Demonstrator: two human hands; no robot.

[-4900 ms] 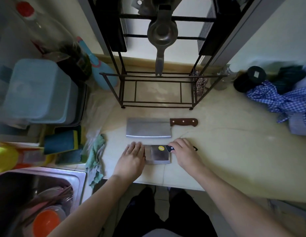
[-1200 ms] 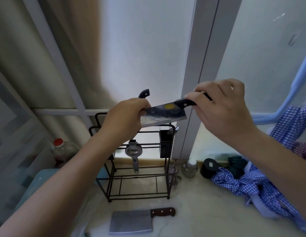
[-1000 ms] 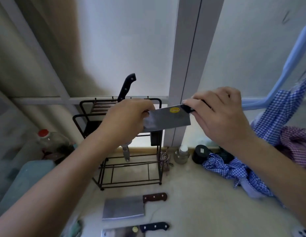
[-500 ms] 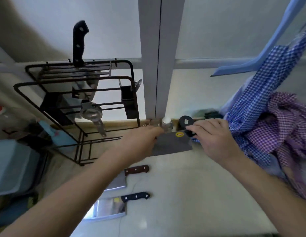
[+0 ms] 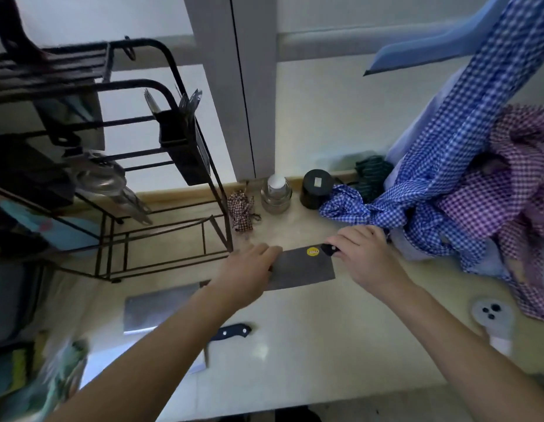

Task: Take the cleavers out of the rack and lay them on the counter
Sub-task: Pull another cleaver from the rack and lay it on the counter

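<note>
Steel and dark, the cleaver [image 5: 301, 269] with the yellow sticker hangs low over the table [image 5: 340, 330], right hand [image 5: 366, 260] wrapped around its black handle, left hand [image 5: 249, 275] pinching the blade's far end. Lower it flat, clear of the two cleavers already lying nearer the rack [image 5: 118, 166]. Pale stone top, cramped; checked cloth [image 5: 432, 214] crowds the right.

Setting: home kitchen.
Evidence: wire utensil rack [image 5: 161, 166] left of the hands; counter [image 5: 310, 345] beneath; checked cloths [image 5: 447, 178] right.
</note>
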